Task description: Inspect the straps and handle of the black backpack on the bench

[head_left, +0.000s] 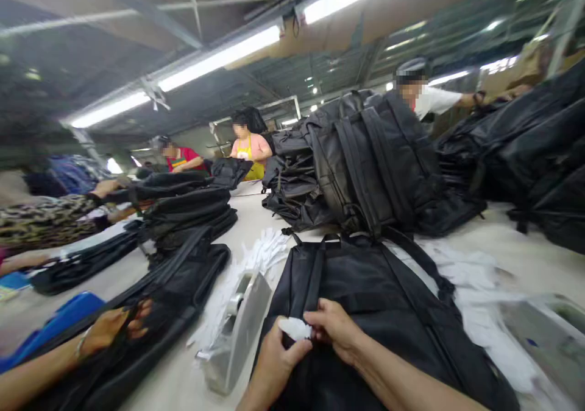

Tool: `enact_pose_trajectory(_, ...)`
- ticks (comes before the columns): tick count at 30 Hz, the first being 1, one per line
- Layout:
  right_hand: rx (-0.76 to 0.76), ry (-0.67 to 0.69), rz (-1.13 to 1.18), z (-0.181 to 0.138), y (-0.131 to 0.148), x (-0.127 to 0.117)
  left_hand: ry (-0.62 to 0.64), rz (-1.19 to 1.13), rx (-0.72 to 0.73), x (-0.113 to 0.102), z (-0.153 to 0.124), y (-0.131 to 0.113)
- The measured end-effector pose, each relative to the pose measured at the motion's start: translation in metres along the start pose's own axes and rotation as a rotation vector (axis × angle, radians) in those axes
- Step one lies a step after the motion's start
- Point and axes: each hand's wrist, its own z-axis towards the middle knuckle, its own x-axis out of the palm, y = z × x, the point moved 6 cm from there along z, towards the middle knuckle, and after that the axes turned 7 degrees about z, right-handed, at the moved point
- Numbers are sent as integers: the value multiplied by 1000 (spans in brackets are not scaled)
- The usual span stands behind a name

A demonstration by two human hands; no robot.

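Left hand and right hand meet, fingertips pinched together

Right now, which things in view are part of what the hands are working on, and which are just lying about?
In hand:
- left hand and right hand, both pinching a small white paper wad
- black backpack lying flat under the hands

Lying about:
- tape dispenser beside the backpack
- loose white paper on the table
- stacked backpacks behind
- a co-worker's hand on another bag

a backpack lies on the table, tape dispenser left of it, stacked backpacks behind.
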Motion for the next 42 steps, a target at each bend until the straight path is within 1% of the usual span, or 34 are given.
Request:
enact_pose_trajectory(3, 26, 52, -95, 1, 1, 1, 50, -71, -50, -1, -8, -3)
enact_pose_trajectory(7, 93, 69, -214, 1, -1, 3, 86, -160, -39, -1, -12, -3)
enact_pose_trajectory(14, -28, -49, -275, 9, -4, 6, 38, -131, 17, 1, -12, 1)
enact_pose_trajectory(16, -28, -48, -287, 11, -5, 5, 46, -167, 18, 1, -11, 1)
enact_pose_trajectory(19, -17, -5, -324, 12, -7, 5, 78, -290, 14, 3, -7, 2)
enact_pose_trajectory(21, -35, 14, -365, 12, -8, 6, 31, -307, -3, 3, -5, 7)
enact_pose_trajectory(24, -66, 7, -446, 10, -7, 9, -71, -240, -16, 3, -4, 12)
enact_pose_trajectory(28, -46, -27, -540, 5, 3, 5, -74, -221, 6, 1, -5, 12)
enact_pose_trajectory(30, -80, -81, -600, 2, 22, -3, -78, -210, -33, -7, -5, 15)
enact_pose_trajectory(31, -122, -115, -629, 0, 36, -8, -63, -202, -83, -11, -5, 18)
enact_pose_trajectory(33, -233, -181, -676, -8, 70, -17, -29, -160, -208, -19, -7, 25)
enact_pose_trajectory(34, -285, -212, -691, -15, 89, -21, -35, -107, -254, -24, -8, 25)
enact_pose_trajectory(35, -332, -236, -704, -24, 108, -24, -78, -31, -273, -30, -9, 23)
enact_pose_trajectory(36, -376, -254, -710, -36, 129, -27, -162, 76, -236, -38, -9, 16)
enact_pose_trajectory(37, -430, -268, -712, -50, 150, -30, -257, 198, -160, -44, -9, 6)
enact_pose_trajectory(38, -526, -250, -715, -68, 172, -31, -343, 316, -40, -47, -9, -8)
enact_pose_trajectory(39, -615, -236, -688, -88, 193, -33, -408, 425, 100, -45, -9, -22)
enact_pose_trajectory(40, -684, -235, -632, -111, 210, -38, -433, 512, 238, -39, -9, -32)
enact_pose_trajectory(41, -741, -230, -566, -136, 224, -43, -421, 580, 377, -28, -8, -39)
enact_pose_trajectory(42, -787, -244, -504, -161, 234, -51, -375, 628, 484, -14, -5, -41)
